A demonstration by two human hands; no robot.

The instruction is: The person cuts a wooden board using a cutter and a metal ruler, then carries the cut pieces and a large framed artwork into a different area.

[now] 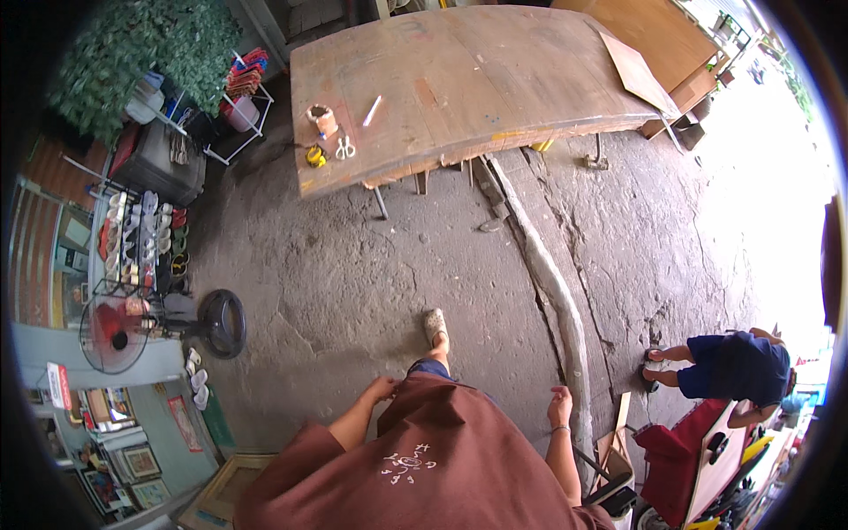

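My left hand (pixel 382 389) hangs beside the hem of the brown shirt (pixel 442 459), its fingers loosely curled and nothing visible in them. On the other side, my right hand (pixel 560 407) is held out over the floor next to a pale raised strip (pixel 565 309), closed in a loose fist. Ahead stands a big wooden worktable (pixel 495 79). Near its left corner lie a yellow tape measure (pixel 316 156), white-handled scissors (pixel 345 147), a roll of tape (pixel 322 118) and a white pen-like stick (pixel 372 110). Both hands are well apart from these.
Left along the wall are a standing fan (pixel 117 338), its round base (pixel 222 323) and a shoe rack (pixel 141 234). A person in dark blue (pixel 742 364) bends at the right beside a red-draped board (pixel 680 450). The concrete floor (pixel 344 265) is cracked and uneven.
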